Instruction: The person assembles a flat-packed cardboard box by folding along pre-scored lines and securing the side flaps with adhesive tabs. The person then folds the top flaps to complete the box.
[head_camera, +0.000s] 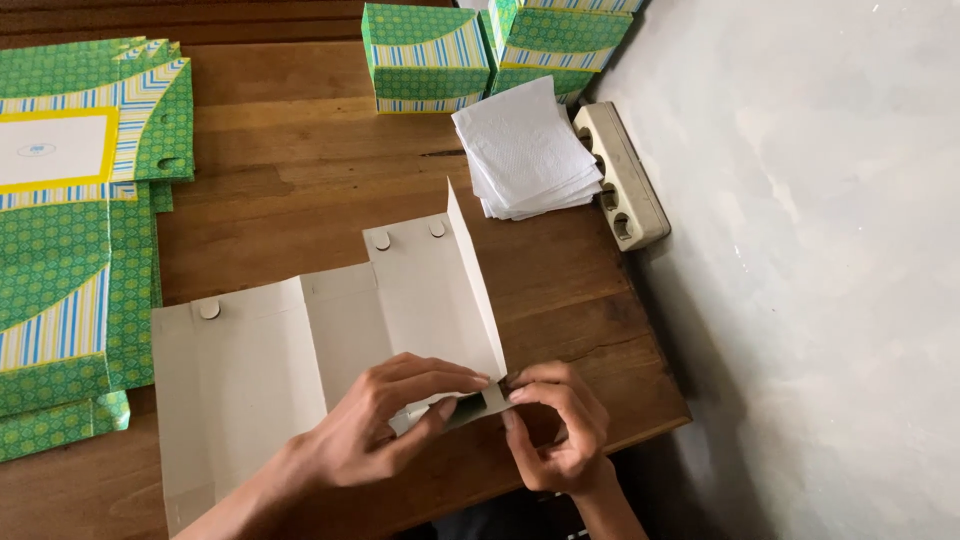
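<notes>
A flat cardboard box blank (300, 350) lies plain side up on the wooden table (300, 180), with one long side panel standing up along its right edge. My left hand (385, 420) presses on the blank's near right corner and pinches a small flap there. My right hand (560, 430) grips the same small flap from the right, its fingertips meeting those of my left hand.
A stack of flat green patterned box blanks (70, 230) lies at the left. Folded green boxes (425, 55) stand at the back. A pile of white tissues (525, 150) and a beige power strip (625, 175) lie near the table's right edge by a grey wall (820, 250).
</notes>
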